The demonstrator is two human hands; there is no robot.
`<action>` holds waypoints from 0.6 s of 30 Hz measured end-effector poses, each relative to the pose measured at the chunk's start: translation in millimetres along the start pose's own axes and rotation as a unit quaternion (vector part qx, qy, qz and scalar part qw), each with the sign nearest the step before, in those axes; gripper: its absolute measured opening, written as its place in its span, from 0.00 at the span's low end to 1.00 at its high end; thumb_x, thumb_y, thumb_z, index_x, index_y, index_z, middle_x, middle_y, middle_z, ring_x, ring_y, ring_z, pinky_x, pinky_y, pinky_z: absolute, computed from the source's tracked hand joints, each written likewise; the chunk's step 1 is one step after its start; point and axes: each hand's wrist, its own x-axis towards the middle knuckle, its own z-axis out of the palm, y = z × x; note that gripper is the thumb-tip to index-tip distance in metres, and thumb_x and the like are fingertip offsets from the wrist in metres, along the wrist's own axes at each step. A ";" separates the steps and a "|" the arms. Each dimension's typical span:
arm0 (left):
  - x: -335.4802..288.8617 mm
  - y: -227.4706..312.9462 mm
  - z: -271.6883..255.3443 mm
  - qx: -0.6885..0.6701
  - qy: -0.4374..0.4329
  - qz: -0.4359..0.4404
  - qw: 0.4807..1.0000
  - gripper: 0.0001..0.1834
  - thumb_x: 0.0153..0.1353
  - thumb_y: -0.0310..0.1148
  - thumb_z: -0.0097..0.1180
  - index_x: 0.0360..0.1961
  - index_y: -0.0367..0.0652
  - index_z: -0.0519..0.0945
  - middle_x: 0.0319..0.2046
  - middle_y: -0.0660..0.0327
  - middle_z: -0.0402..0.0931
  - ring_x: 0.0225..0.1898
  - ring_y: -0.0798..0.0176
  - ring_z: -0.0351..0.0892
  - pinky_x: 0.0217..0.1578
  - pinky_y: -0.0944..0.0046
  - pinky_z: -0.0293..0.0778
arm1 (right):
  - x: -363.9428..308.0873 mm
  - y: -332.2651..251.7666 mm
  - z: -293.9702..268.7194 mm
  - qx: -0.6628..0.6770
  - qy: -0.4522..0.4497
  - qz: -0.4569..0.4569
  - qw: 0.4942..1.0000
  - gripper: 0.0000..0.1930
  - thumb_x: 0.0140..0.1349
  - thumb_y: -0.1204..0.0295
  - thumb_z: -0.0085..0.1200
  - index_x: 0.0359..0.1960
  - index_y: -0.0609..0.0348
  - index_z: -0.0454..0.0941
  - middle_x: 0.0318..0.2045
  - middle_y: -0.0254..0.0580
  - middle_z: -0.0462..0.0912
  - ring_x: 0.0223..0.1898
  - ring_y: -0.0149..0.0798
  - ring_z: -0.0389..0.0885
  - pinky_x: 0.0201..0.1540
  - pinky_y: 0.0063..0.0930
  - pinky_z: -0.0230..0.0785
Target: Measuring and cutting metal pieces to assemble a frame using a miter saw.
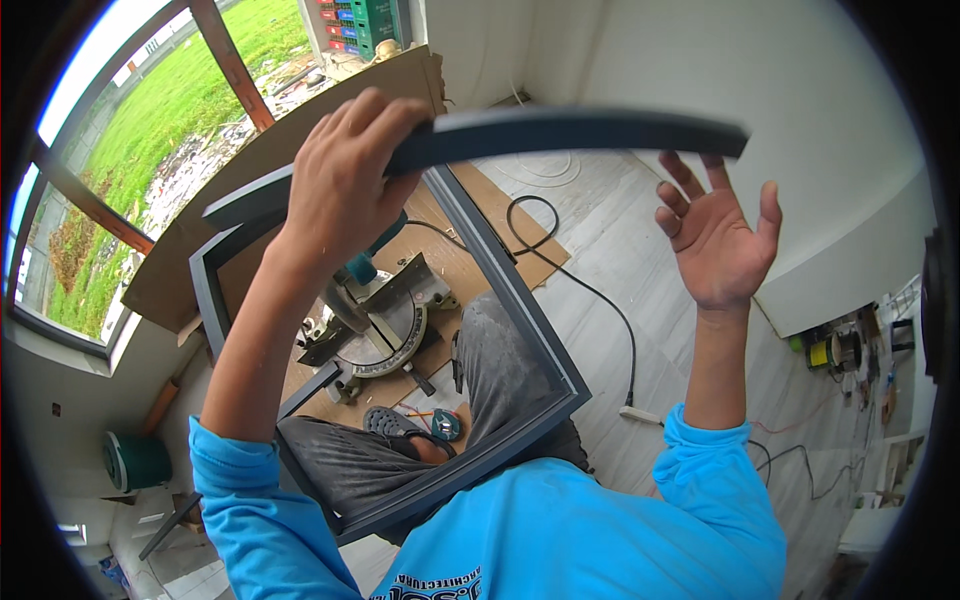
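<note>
My left hand (345,180) is wrapped round a long dark grey profile bar (570,132), holding it raised and roughly level. My right hand (725,255) is open, palm showing, with two fingertips at the underside of the bar's right end; whether they touch it I cannot tell. Below, a dark grey rectangular frame (525,315) lies across my lap and legs. Through its opening I see a miter saw (385,340) standing on the floor, its upper part partly hidden by my left forearm.
Brown cardboard (510,215) covers part of the tiled floor. A black cable (610,300) runs to a white extension socket (640,414). A green tape measure (446,425) lies near my foot. A green bucket (138,460) stands left; a wire spool (832,352) lies right. Windows (130,190) line the left wall.
</note>
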 end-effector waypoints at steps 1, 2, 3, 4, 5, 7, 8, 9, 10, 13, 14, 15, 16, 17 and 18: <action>-14.0 2.2 1.5 0.016 -0.012 -0.005 1.000 0.25 0.43 0.26 0.67 0.45 0.45 0.75 0.36 0.58 0.73 0.40 0.52 0.75 0.43 0.55 0.71 | -4.6 9.1 -11.0 0.029 0.009 0.039 0.999 0.33 0.70 0.44 0.33 0.57 0.64 0.71 0.50 0.54 0.78 0.49 0.45 0.81 0.52 0.39 0.76; -26.7 4.0 9.9 0.021 -0.026 -0.006 0.999 0.26 0.39 0.25 0.67 0.44 0.47 0.75 0.34 0.60 0.71 0.40 0.53 0.74 0.43 0.54 0.69 | -13.8 17.5 -26.6 0.053 0.028 0.076 0.995 0.33 0.70 0.44 0.34 0.54 0.64 0.73 0.48 0.55 0.80 0.47 0.45 0.82 0.50 0.39 0.77; -40.5 4.0 9.2 0.042 -0.041 -0.002 0.998 0.26 0.38 0.24 0.67 0.43 0.46 0.75 0.33 0.60 0.71 0.39 0.53 0.74 0.42 0.54 0.69 | -21.1 26.6 -40.4 0.050 0.029 0.104 0.993 0.31 0.70 0.46 0.35 0.52 0.64 0.75 0.45 0.54 0.81 0.44 0.44 0.83 0.49 0.38 0.78; -54.4 3.7 4.2 0.065 -0.055 0.001 0.996 0.26 0.37 0.24 0.67 0.43 0.45 0.75 0.33 0.60 0.70 0.38 0.53 0.73 0.42 0.54 0.69 | -28.4 34.6 -48.2 0.047 0.029 0.134 0.989 0.29 0.71 0.47 0.37 0.50 0.63 0.76 0.43 0.53 0.83 0.42 0.44 0.84 0.48 0.37 0.79; -65.1 3.0 6.5 0.074 -0.067 -0.001 0.995 0.25 0.37 0.24 0.66 0.41 0.44 0.75 0.32 0.59 0.70 0.37 0.53 0.73 0.41 0.54 0.69 | -36.9 43.6 -54.7 -0.010 0.035 0.146 0.989 0.27 0.71 0.49 0.38 0.49 0.63 0.76 0.42 0.51 0.83 0.41 0.43 0.85 0.47 0.38 0.79; -87.8 1.7 3.7 0.097 -0.090 -0.016 0.991 0.22 0.39 0.23 0.64 0.39 0.43 0.75 0.32 0.59 0.69 0.36 0.53 0.73 0.39 0.54 0.70 | -44.7 59.8 -48.3 -0.063 0.049 0.160 0.984 0.26 0.71 0.50 0.39 0.49 0.63 0.76 0.40 0.49 0.84 0.39 0.43 0.85 0.47 0.38 0.80; -93.1 1.2 4.3 0.105 -0.095 -0.022 0.990 0.21 0.39 0.22 0.63 0.38 0.43 0.75 0.32 0.59 0.69 0.36 0.53 0.73 0.38 0.55 0.70 | -44.4 63.3 -38.9 -0.046 0.063 0.147 0.986 0.24 0.70 0.53 0.42 0.48 0.63 0.76 0.39 0.48 0.84 0.39 0.42 0.86 0.46 0.37 0.80; -97.8 6.4 4.2 0.096 -0.095 -0.012 0.991 0.21 0.39 0.22 0.63 0.38 0.43 0.75 0.32 0.59 0.69 0.36 0.53 0.73 0.38 0.55 0.70 | -45.9 65.0 -33.4 -0.030 0.075 0.133 0.988 0.22 0.70 0.56 0.45 0.48 0.64 0.76 0.38 0.48 0.84 0.39 0.40 0.86 0.46 0.35 0.81; -102.2 11.2 0.7 0.101 -0.113 -0.039 0.988 0.20 0.40 0.21 0.63 0.38 0.43 0.74 0.33 0.58 0.69 0.36 0.52 0.73 0.38 0.55 0.70 | -45.9 64.7 -31.8 -0.033 0.081 0.126 0.988 0.22 0.70 0.56 0.45 0.48 0.64 0.76 0.38 0.48 0.84 0.39 0.40 0.86 0.46 0.35 0.81; -106.9 22.6 -7.8 0.101 -0.145 -0.063 0.982 0.20 0.41 0.21 0.62 0.39 0.42 0.75 0.33 0.58 0.70 0.37 0.52 0.74 0.38 0.55 0.70 | -50.4 63.0 -32.4 -0.198 0.070 0.124 0.970 0.14 0.67 0.69 0.48 0.47 0.67 0.76 0.37 0.50 0.84 0.38 0.36 0.87 0.42 0.30 0.82; -106.0 25.4 -11.5 0.101 -0.160 -0.071 0.979 0.20 0.42 0.21 0.62 0.39 0.43 0.75 0.34 0.58 0.71 0.37 0.52 0.74 0.38 0.54 0.70 | -51.1 62.7 -34.8 -0.198 0.077 0.119 0.970 0.14 0.67 0.69 0.48 0.47 0.67 0.76 0.37 0.50 0.84 0.38 0.36 0.87 0.42 0.30 0.82; -101.2 26.2 -17.9 0.119 -0.167 -0.049 0.978 0.20 0.42 0.22 0.64 0.40 0.43 0.75 0.35 0.58 0.72 0.38 0.51 0.74 0.38 0.54 0.71 | -50.4 61.6 -39.9 -0.166 0.081 0.121 0.975 0.15 0.67 0.68 0.47 0.46 0.68 0.77 0.37 0.50 0.84 0.36 0.37 0.87 0.41 0.31 0.82; -98.6 25.0 -22.8 0.108 -0.171 -0.038 0.978 0.20 0.42 0.22 0.64 0.40 0.43 0.75 0.35 0.58 0.72 0.38 0.51 0.74 0.38 0.54 0.71 | -52.1 59.2 -48.0 -0.135 0.090 0.123 0.979 0.15 0.67 0.68 0.46 0.45 0.68 0.77 0.37 0.51 0.84 0.35 0.38 0.87 0.41 0.32 0.83; -98.8 22.1 -28.3 0.069 -0.213 -0.051 0.973 0.19 0.44 0.23 0.64 0.40 0.41 0.74 0.34 0.56 0.73 0.37 0.49 0.74 0.37 0.54 0.71 | -53.3 54.7 -59.4 -0.042 0.084 0.110 0.989 0.16 0.68 0.68 0.44 0.44 0.69 0.78 0.36 0.52 0.84 0.32 0.40 0.86 0.39 0.34 0.83; -102.0 17.9 -30.1 0.028 -0.256 -0.063 0.964 0.19 0.45 0.23 0.65 0.39 0.40 0.74 0.34 0.54 0.74 0.35 0.48 0.74 0.36 0.54 0.71 | -52.6 51.5 -68.7 -0.062 0.118 0.069 0.989 0.17 0.69 0.67 0.42 0.44 0.69 0.78 0.36 0.52 0.84 0.32 0.41 0.86 0.38 0.34 0.82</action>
